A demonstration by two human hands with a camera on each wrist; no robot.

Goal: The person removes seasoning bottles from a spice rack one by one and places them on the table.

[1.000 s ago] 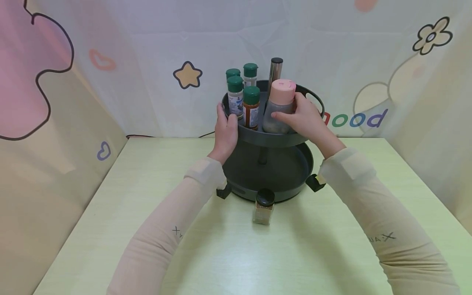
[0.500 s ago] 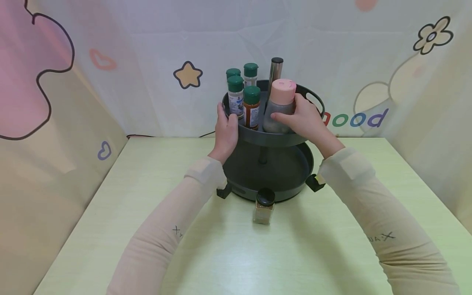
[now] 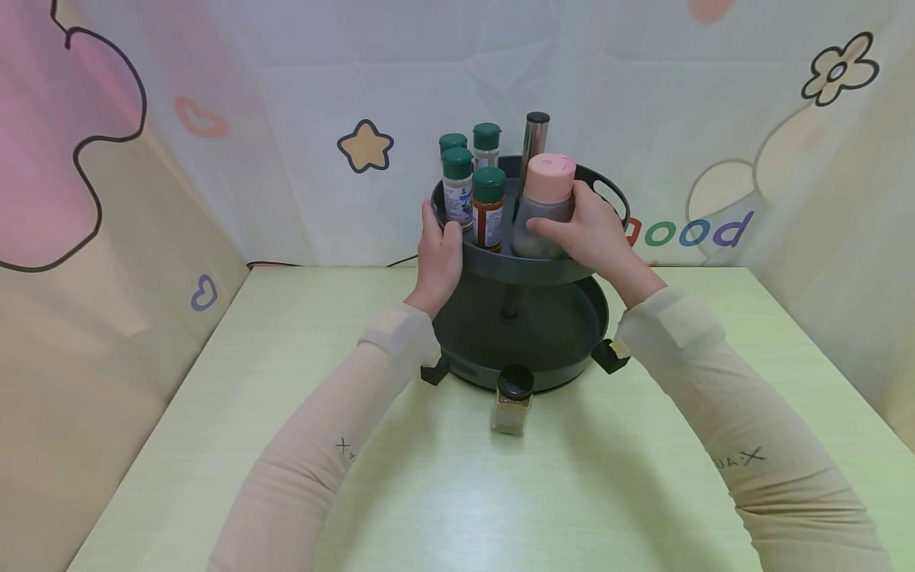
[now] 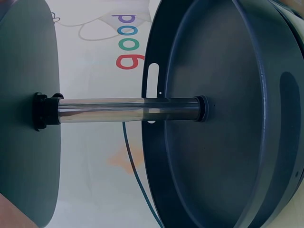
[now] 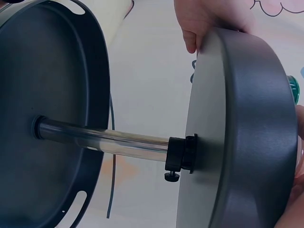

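1. Pink-capped bottle (image 3: pixel 546 196): placed at the near right of the upper tray (image 3: pixel 515 271), upright.
2. Right hand (image 3: pixel 592 228): wrapped on the bottle's right side, thumb laid across the front just below the cap. Far-side fingers are hidden, and whether any weight is being taken off the tray can't be told.
3. Left hand (image 3: pixel 439 258): pressed to the tray's left outer wall, thumb and index pointed up along it; nothing is enclosed.
4. Also in the upper tray: 4 green-capped bottles (image 3: pixel 488 213), grouped on the left, with the nearest just beside the pink-capped bottle. A metal post (image 3: pixel 534 141) with a black top is seen behind it.
5. Below: the tray is carried on a metal pole (image 4: pixel 128 109) with a knob clamp (image 5: pixel 176 155), over a lower tray (image 3: pixel 472 372). A black-lidded jar (image 3: pixel 512 411) is stood in front on the table (image 3: pixel 236 381).
6. Handling, bottle: judged light to medium, smooth, a little slippery, possibly with some give if plastic. Best taken round the body under the cap; the cap is better avoided, as it might turn or lift off.
7. Handling, tray: judged stiff, smooth, not fragile. Best steadied by the rim on opposite sides; if pushed unevenly, it could be swivelled and the bottles tipped.
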